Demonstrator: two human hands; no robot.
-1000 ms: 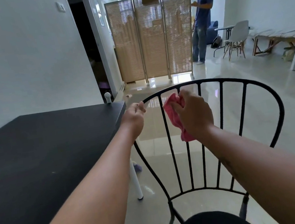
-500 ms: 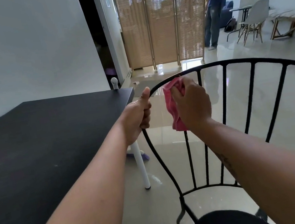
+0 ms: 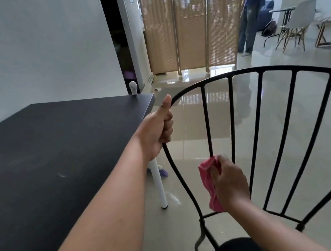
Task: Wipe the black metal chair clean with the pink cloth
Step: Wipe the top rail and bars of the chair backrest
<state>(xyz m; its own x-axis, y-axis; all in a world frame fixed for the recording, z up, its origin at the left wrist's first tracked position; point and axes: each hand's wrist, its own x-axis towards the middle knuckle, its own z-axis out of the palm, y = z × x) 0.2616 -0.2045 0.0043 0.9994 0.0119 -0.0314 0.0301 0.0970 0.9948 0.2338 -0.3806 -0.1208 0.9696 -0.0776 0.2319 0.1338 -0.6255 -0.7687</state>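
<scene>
Near: right hand [image 3: 230,182] was pinched shut on the cloth [image 3: 210,183], bunched round the leftmost bar [image 3: 207,122] low on the chair [image 3: 260,70] back. Contact looked partial; blur hid the fingertips. Risk: the bunched cloth could ride one side of the bar and leave the far side dirty. Further out, left hand [image 3: 161,129] was fisted round the left frame, thumb up. If that grip slackened, wipe pressure could skid the chair on the glossy floor [image 3: 295,147] into the table [image 3: 53,144].
</scene>
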